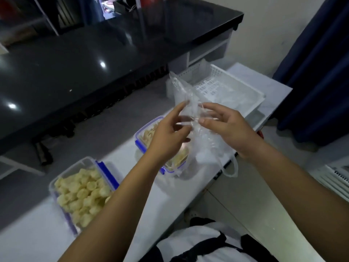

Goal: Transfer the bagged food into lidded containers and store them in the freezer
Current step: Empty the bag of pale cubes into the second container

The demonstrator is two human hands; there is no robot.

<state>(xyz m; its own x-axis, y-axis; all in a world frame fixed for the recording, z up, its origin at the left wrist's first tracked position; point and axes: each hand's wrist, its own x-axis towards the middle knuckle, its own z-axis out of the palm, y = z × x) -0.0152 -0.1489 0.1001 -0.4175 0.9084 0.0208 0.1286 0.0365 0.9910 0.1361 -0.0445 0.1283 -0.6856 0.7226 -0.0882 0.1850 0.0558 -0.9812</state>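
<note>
A glossy black table (79,59) fills the upper left of the frame. Below it, a white table (47,233) runs from the lower left up toward the centre right. At its far end, right of centre, sits a white slotted basket (222,86). In the lower left stands an open clear container (83,193) with blue clips, heaped with pale food pieces (79,197). A second blue-rimmed container (149,137) with similar food sits at centre, partly behind the hands. Above it a crumpled clear plastic bag (188,103) is held upright. The left hand (168,137) touches the bag with loosely curled fingers; the right hand (224,127) pinches its plastic between thumb and fingers.
</note>
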